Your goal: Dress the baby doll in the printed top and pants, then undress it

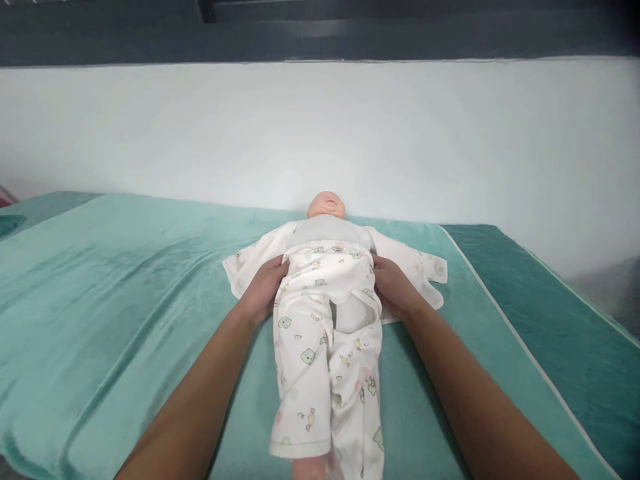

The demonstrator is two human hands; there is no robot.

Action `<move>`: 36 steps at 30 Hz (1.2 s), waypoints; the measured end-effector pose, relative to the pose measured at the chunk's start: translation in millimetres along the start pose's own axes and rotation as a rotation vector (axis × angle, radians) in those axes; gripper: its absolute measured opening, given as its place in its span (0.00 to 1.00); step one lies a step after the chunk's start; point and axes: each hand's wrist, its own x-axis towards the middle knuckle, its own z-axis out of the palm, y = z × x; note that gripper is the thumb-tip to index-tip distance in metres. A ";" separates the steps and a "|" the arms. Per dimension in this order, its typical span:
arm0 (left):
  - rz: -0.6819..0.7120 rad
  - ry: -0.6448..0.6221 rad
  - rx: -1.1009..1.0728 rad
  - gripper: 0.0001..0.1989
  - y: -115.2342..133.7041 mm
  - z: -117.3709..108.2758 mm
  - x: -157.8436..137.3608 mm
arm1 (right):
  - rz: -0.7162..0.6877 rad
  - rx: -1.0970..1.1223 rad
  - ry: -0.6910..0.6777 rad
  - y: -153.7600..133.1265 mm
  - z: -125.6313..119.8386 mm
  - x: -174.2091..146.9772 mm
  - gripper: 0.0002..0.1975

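A baby doll (pixel 326 205) lies on its back, head away from me. White printed baby pants (pixel 305 353) with small animal figures cover its legs and reach up to its middle. A gap in the crotch of the pants shows white beneath. My left hand (pixel 267 287) holds the pants at the left side of the waist, and my right hand (pixel 395 283) grips the opposite side. Both hands are closed at the fabric, their fingertips partly hidden. Under the doll a white baby shirt (pixel 410 260) spreads out, sleeves to both sides. One foot (pixel 309 469) pokes out of the left pant leg.
A light green blanket (pixel 125 287), wrinkled on the left, covers the surface. Darker green cloth (pixel 530 293) with a pale edge lies to the right. Behind the doll's head rises a white wall (pixel 320 133), with a dark band (pixel 320 40) above it.
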 end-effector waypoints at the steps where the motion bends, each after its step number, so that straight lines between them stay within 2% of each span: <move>1: -0.015 -0.014 -0.055 0.23 1.3 1.2 -1.0 | -0.008 0.064 -0.021 -0.7 2.0 -1.1 0.14; 4: -0.029 -0.024 -0.142 0.24 4.1 4.6 -1.9 | 0.002 0.168 -0.028 -1.3 6.2 -2.0 0.18; 9: -0.047 -0.002 -0.150 0.25 6.8 8.8 -0.9 | 0.018 0.205 0.038 1.9 4.4 1.9 0.15; 17: -0.010 0.025 -0.152 0.19 4.4 5.9 1.5 | 0.092 0.242 0.077 -1.3 4.5 0.8 0.17; 20: 0.102 0.150 -0.022 0.12 2.5 6.2 0.8 | 0.061 0.144 0.093 -2.3 6.5 -1.7 0.17; 23: 0.272 0.272 0.163 0.11 1.9 9.4 -1.4 | -0.038 -0.054 0.119 -0.6 6.1 -3.1 0.14; 26: 0.446 0.291 0.291 0.11 2.9 13.5 -3.0 | -0.191 -0.327 0.204 2.8 4.1 -2.1 0.06; 28: 0.510 0.295 0.362 0.10 4.5 16.6 -2.9 | -0.253 -0.480 0.280 5.1 3.0 -0.2 0.01; 30: 0.513 0.287 0.410 0.10 6.8 20.4 -1.9 | -0.280 -0.541 0.358 7.4 1.7 2.2 0.01; 33: 0.477 0.239 0.441 0.10 11.3 26.3 0.0 | -0.254 -0.546 0.455 11.7 -1.7 6.1 0.07; 36: 0.410 0.195 0.482 0.10 18.2 30.5 0.8 | -0.249 -0.560 0.423 15.9 -4.9 8.1 0.08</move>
